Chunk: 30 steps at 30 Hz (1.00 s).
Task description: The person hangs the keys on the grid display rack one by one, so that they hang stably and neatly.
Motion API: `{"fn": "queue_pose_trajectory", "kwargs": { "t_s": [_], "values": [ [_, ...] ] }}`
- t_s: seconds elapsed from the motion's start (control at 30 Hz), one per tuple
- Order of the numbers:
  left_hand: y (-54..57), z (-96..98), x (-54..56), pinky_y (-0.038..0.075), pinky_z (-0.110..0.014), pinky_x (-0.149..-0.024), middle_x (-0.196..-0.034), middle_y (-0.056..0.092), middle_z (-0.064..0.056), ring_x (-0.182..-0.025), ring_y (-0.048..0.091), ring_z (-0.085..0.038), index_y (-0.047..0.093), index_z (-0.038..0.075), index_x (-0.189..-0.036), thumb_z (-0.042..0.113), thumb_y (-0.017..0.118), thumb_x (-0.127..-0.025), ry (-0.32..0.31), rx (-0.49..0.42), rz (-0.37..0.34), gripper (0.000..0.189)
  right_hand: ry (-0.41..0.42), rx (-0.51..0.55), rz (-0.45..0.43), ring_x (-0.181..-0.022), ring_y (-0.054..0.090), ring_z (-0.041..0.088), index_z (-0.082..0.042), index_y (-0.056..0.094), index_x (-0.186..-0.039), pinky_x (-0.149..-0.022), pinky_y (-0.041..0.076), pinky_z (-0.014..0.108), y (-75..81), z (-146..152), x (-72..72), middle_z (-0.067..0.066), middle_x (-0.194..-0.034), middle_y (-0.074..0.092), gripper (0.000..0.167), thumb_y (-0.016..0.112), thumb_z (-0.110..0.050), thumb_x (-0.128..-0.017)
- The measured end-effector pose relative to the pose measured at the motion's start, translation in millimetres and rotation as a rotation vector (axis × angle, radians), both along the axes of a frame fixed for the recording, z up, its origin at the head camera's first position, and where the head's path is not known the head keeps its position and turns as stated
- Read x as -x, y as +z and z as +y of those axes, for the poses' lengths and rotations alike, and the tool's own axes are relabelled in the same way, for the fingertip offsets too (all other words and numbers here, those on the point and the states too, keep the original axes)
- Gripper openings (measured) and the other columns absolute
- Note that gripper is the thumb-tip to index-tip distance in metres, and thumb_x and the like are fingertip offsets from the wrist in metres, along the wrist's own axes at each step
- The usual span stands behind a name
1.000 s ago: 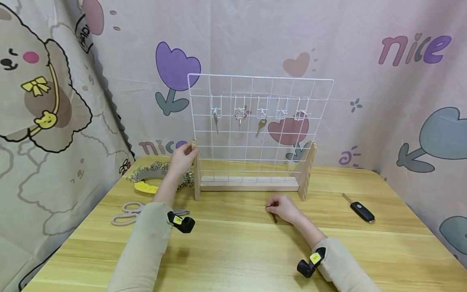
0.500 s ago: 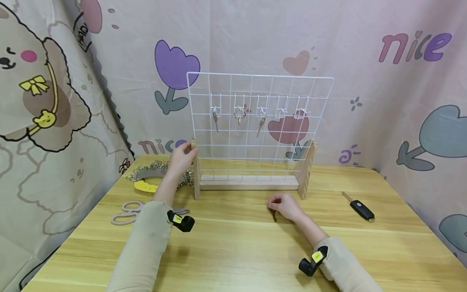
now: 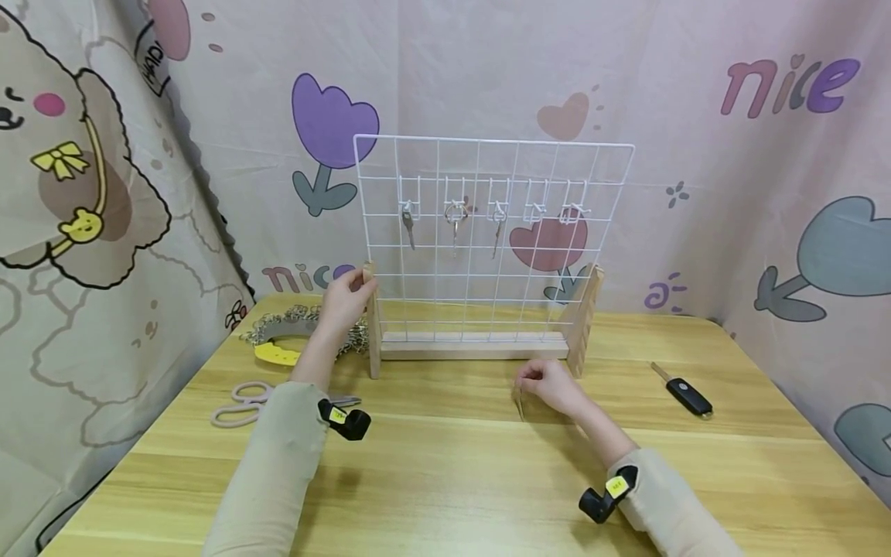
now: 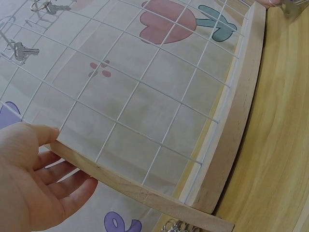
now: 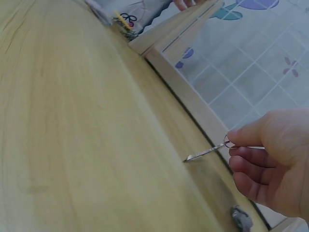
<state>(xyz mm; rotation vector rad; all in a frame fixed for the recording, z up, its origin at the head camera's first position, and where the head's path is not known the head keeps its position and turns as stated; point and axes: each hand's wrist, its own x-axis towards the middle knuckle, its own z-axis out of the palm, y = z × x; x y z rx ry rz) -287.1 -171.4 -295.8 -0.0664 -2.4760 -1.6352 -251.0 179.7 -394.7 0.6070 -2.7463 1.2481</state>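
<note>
The person's right hand (image 3: 550, 384) is pinching a slim, silver-coloured metal key (image 5: 205, 153) by the thin round metal ring (image 5: 226, 140) at its head, thumb against forefinger, remaining fingers curling alongside. The key is presenting its narrow edge and pointing downward, in front of the rack's right half, over the pale yellow wood-grain bench (image 3: 445, 495); whether its tip is touching, I cannot tell.

The left hand (image 3: 343, 302) is gripping the top of the left pale wooden upright (image 3: 374, 340), thumb and fingers closing on opposite sides. Two such uprights, joined by a flat wooden crossbar (image 3: 473, 353), are carrying a white wire grid (image 3: 494, 141). Three metal keys (image 3: 408, 225) are hanging from the three leftmost white wire hooks (image 3: 536, 210), the middle key on a wide ring.

A black car key (image 3: 689, 396) with a metal blade is lying to the right. Pink-handled scissors (image 3: 345, 401) are lying leftward, partly hidden by the left arm; a yellow-and-grey loop (image 3: 277, 355) bearing clustered metal links is sitting behind them.
</note>
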Motion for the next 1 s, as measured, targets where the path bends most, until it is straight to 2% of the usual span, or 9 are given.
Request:
{"fn": "queue_pose_trajectory", "kwargs": {
  "t_s": [0.1, 0.3, 0.57, 0.83, 1.0],
  "values": [
    [0.3, 0.1, 0.2, 0.038, -0.042, -0.101, -0.141, 0.037, -0.021, -0.129, 0.036, -0.032, 0.030, -0.001, -0.143, 0.027, 0.048, -0.097, 0.000, 0.007, 0.001, 0.057, -0.013, -0.011, 0.008, -0.067, 0.050, 0.011, -0.003, 0.068, -0.079, -0.060, 0.044, 0.024, 7.3, 1.3, -1.1, -0.001, -0.072, 0.061, 0.006, 0.065, -0.004, -0.084],
    [0.1, 0.6, 0.0, 0.035, -0.042, -0.103, -0.142, 0.036, -0.020, -0.131, 0.034, -0.031, 0.030, -0.001, -0.143, 0.027, 0.048, -0.097, 0.001, -0.001, -0.009, 0.057, -0.034, 0.022, -0.034, -0.063, 0.048, 0.012, -0.002, 0.067, -0.083, -0.054, 0.042, 0.024, 21.9, 5.7, -1.2, 0.001, -0.072, 0.059, 0.005, 0.064, -0.005, -0.086],
    [-1.2, 0.2, 0.2, 0.036, -0.042, -0.102, -0.142, 0.037, -0.020, -0.130, 0.035, -0.031, 0.030, 0.000, -0.143, 0.030, 0.048, -0.097, 0.009, 0.008, 0.003, 0.058, -0.043, 0.074, 0.006, -0.061, 0.048, 0.014, 0.004, 0.067, -0.085, -0.052, 0.043, 0.022, 47.0, 13.1, 3.5, 0.006, -0.072, 0.060, 0.009, 0.065, -0.005, -0.085],
    [-1.3, 0.6, -1.7, 0.039, -0.042, -0.100, -0.140, 0.040, -0.019, -0.128, 0.038, -0.031, 0.033, 0.001, -0.142, 0.028, 0.050, -0.096, 0.026, 0.011, 0.010, 0.057, -0.075, 0.094, 0.053, -0.065, 0.051, 0.017, 0.005, 0.066, -0.088, -0.055, 0.044, 0.023, 79.4, 16.8, 9.4, 0.013, -0.075, 0.061, 0.011, 0.063, -0.006, -0.087],
    [-0.8, 1.7, -1.6, 0.041, -0.042, -0.098, -0.140, 0.040, -0.019, -0.128, 0.039, -0.031, 0.032, 0.002, -0.143, 0.027, 0.051, -0.096, 0.031, -0.009, 0.005, 0.057, -0.081, 0.107, 0.087, -0.062, 0.050, 0.012, 0.006, 0.065, -0.091, -0.054, 0.043, 0.021, 103.1, 14.6, 10.8, 0.008, -0.073, 0.060, 0.012, 0.062, -0.006, -0.088]
  ]
}}
